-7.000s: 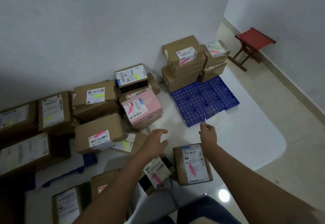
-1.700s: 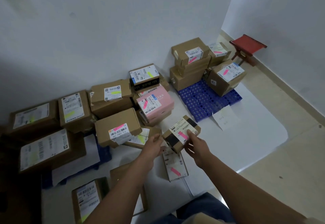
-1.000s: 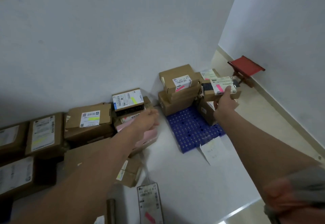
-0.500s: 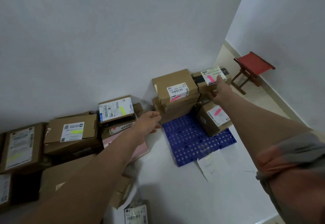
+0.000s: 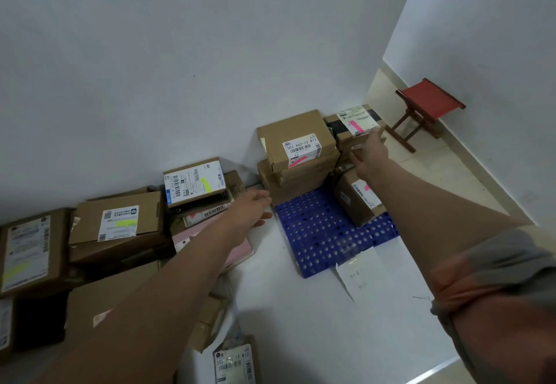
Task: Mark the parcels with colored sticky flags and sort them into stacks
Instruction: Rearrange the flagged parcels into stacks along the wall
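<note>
A small brown parcel (image 5: pixel 356 120) with a white label and a pink flag lies on top of the right-hand stack by the wall. My right hand (image 5: pixel 368 153) reaches out to it, fingers on its near edge and thumb below. Beside it a bigger pink-flagged box (image 5: pixel 296 139) tops the left stack. Another pink-flagged box (image 5: pixel 356 200) leans on the blue perforated pallet (image 5: pixel 325 233). My left hand (image 5: pixel 251 207) hovers open, palm down, between the pallet and a pink box (image 5: pixel 192 236).
Yellow-flagged boxes (image 5: pixel 194 183) (image 5: pixel 117 221) (image 5: pixel 27 251) sit along the wall at left. A paper note (image 5: pixel 358 278) lies at the pallet's front edge. A flat parcel (image 5: pixel 234 362) lies near the bottom. A red stool (image 5: pixel 430 103) stands in the right corner.
My right hand carried the small pink-flagged parcel from in front of me to the top of the right stack. The left hand let go of it and stretched forward.
</note>
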